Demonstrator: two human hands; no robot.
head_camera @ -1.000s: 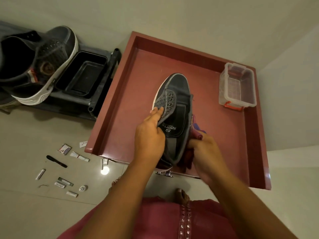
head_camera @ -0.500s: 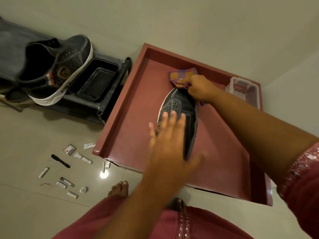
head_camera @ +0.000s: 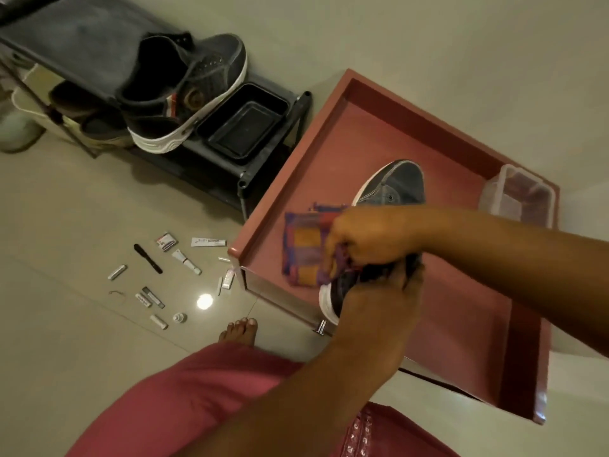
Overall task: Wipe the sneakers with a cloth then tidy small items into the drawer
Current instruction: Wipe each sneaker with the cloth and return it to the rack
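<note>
Up at your left stands a dark shoe rack (head_camera: 99,37) — on its top shelf sits a black rectangular tray (head_camera: 242,122). On the lower shelf you can make out brown footwear (head_camera: 75,100), partly hidden. Under the rack's left end there's a pale green rounded object (head_camera: 16,133). The beige tiled floor (head_camera: 66,324) carries 1 bright light reflection (head_camera: 204,301).

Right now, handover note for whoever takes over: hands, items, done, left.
Right hand grips the checked cloth against the grey sneaker.
Left hand holds that sneaker's heel end over the open red drawer.
Second sneaker sits on the black rack, beside a black tray.
Small items lie scattered on the floor; clear box in the drawer's corner.
Done: wiping under way. Left: finish the wiping, then all the tidying.
</note>
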